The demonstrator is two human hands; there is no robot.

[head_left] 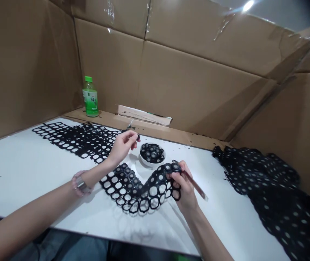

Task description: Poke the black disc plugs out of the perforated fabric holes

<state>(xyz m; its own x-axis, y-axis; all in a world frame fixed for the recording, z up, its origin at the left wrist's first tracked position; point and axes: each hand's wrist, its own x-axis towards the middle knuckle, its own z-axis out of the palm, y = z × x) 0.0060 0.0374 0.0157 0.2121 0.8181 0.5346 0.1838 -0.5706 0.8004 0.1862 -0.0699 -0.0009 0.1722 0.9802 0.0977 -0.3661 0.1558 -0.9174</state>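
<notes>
The left hand (pixel 122 144) is raised above the worktop (pixel 21 177), its thumb and fingertips pinched on a small black piece (pixel 138 137), mostly hidden by the fingers. The right hand (pixel 185 183) grips one end of the black mesh (pixel 140 191) between thumb and fingers, and a slim brownish tool (pixel 198 186) also lies in its grasp, slanting down to the right. From that lifted end the mesh sags in a V and runs to the left, under the left forearm; its rows near the right hand carry discs with pale centres, while the rows nearest the person are open rings. More netting (pixel 86 139) lies flat on the far left of the worktop; the forearm hides whether the two are joined. Between the hands and a little beyond them is a white bowl (pixel 152 165) heaped with black discs (pixel 152 153). A spotted black heap (pixel 263 174) covers the right side. At the back, a green bottle (pixel 91 99) stands upright near the cardboard wall (pixel 198 79). A bracelet (pixel 82 184) circles the left wrist.
</notes>
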